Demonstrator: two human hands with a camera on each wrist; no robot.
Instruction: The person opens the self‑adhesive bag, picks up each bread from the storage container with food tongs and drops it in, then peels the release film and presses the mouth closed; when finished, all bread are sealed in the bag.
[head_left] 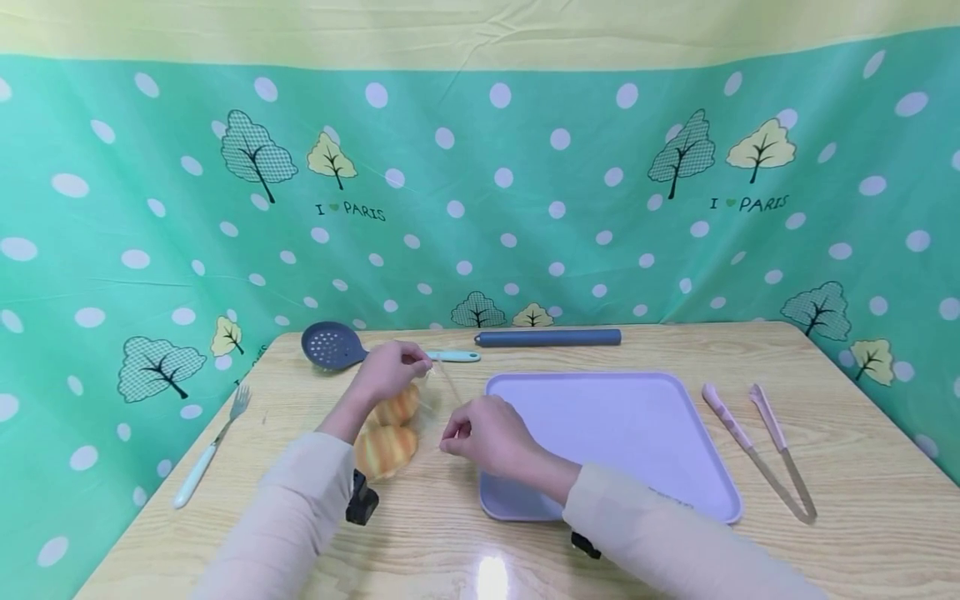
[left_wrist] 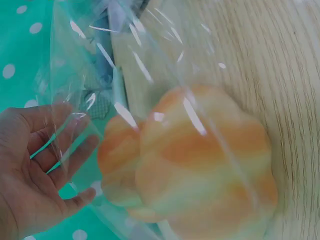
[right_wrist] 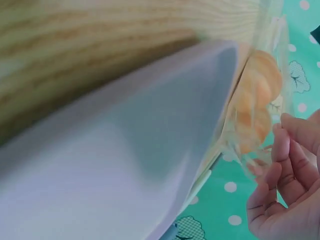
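Note:
Two bread buns with orange and cream stripes, a nearer bun [head_left: 386, 451] and another bun [head_left: 397, 406], lie in a clear plastic bag [left_wrist: 150, 55] on the table's left half. At the bag's far side is my left hand [head_left: 392, 367]. In the left wrist view, its fingers [left_wrist: 75, 160] are spread and the thumb is apart from them, with plastic film across the fingertips. My right hand [head_left: 491, 433] is right of the bag, over the tray's left edge. Its thumb and index fingertip meet in the right wrist view [right_wrist: 290, 165], pinching the bag's edge.
A lilac tray [head_left: 600, 433] lies to the right, tongs [head_left: 772, 467] beyond it. At the back are a slotted skimmer [head_left: 332, 346] and a dark blue rod [head_left: 547, 337]. A fork [head_left: 213, 450] lies along the left edge. A polka-dot curtain [head_left: 480, 208] hangs behind.

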